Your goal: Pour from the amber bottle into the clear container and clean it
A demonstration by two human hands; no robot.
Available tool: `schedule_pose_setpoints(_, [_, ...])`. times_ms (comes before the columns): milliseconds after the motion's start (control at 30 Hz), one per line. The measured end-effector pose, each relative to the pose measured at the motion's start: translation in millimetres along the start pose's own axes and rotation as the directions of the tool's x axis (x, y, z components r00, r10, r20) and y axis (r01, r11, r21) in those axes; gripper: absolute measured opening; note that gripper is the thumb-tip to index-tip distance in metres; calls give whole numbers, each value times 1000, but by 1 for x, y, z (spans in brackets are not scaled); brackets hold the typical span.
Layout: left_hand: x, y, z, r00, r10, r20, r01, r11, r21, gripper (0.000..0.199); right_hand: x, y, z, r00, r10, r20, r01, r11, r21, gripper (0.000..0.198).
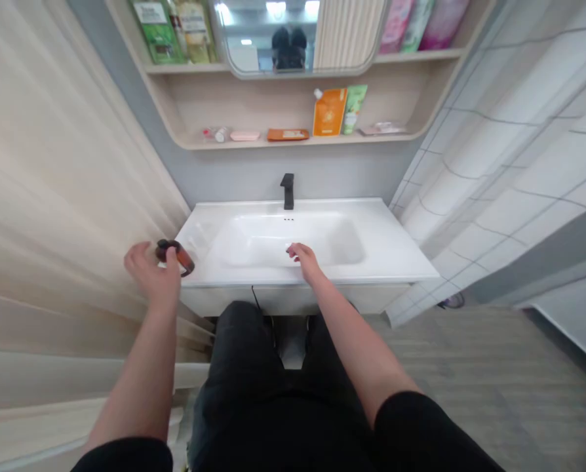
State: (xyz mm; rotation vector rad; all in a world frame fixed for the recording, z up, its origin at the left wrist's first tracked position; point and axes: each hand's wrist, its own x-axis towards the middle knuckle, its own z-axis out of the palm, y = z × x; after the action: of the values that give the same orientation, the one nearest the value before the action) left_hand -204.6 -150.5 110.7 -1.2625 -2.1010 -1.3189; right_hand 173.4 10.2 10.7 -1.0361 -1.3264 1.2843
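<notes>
While a pale curtain (52,164) fills the left side, a beige shelf unit (253,108) spans the wall ahead, and below it stretches a white washbasin (401,252) with its bowl set in the middle. A mirror (342,39) with rounded corners sits across the upper part of the shelf unit. The person's left hand (156,275) is at the washbasin's left front corner, close to the curtain, with its fingers bent and holding a bottle; the right hand (303,259) is above the front part of the bowl, its fingers curled and narrow. On the lower shelf an orange pouch (329,113) stands upright, right beside a green tube (354,108). That brown bottle (185,259), dark-capped, leans in the left hand with its cap toward the curtain and its base toward the counter, the thumb against its side; whether the base touches the counter cannot be told. Behind the bowl stands a black tap (288,191). Something tiny and pale (288,248) shows at the right fingertips, too small to identify, so whether they grip it cannot be told.
</notes>
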Motion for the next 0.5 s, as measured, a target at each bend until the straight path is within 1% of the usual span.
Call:
schedule_pose_setpoints(33, [-11, 4, -1, 1000, 14, -15, -13, 1000, 23, 26, 1, 2, 0, 1000, 7, 8, -6, 1000, -27, 58])
schedule_pose_setpoints(67, [-23, 8, -1, 998, 47, 50, -48, 999, 21, 21, 2, 3, 1, 1000, 16, 18, -15, 998, -56, 57])
schedule_pose_setpoints(133, [-47, 16, 4, 967, 105, 233, -102, 995, -23, 34, 3, 6, 1, 999, 29, 30, -26, 994, -102, 54])
schedule_pose_setpoints(167, [-57, 19, 8, 946, 120, 299, -111, 993, -47, 41, 3, 6, 2, 999, 28, 29, -25, 993, -115, 53])
schedule_pose_setpoints(200, [-64, 22, 12, 934, 127, 333, -112, 992, -64, 46, 3, 6, 2, 999, 24, 27, -21, 992, -123, 53])
schedule_pose_setpoints(267, [-71, 27, 19, 934, 126, 335, -105, 991, -81, 50, 2, 6, 2, 1000, 11, 29, -7, 992, -127, 53])
schedule_pose_setpoints(300, [-68, 29, 21, 935, 129, 332, -104, 990, -90, 49, 1, 5, 2, 999, 3, 32, 1, 992, -128, 53])
schedule_pose_setpoints(367, [-52, 33, 24, 936, 129, 327, -103, 990, -98, 43, 1, 4, 2, 999, -3, 38, 8, 991, -132, 53])
schedule_pose_setpoints(433, [-20, 37, 25, 936, 132, 327, -115, 991, -71, 35, 1, 2, 2, 999, 0, 38, 5, 991, -132, 52])
schedule_pose_setpoints(500, [19, 39, 28, 924, 161, 346, -179, 984, 23, 33, 1, 1, 1, 999, 8, 39, -3, 992, -127, 50])
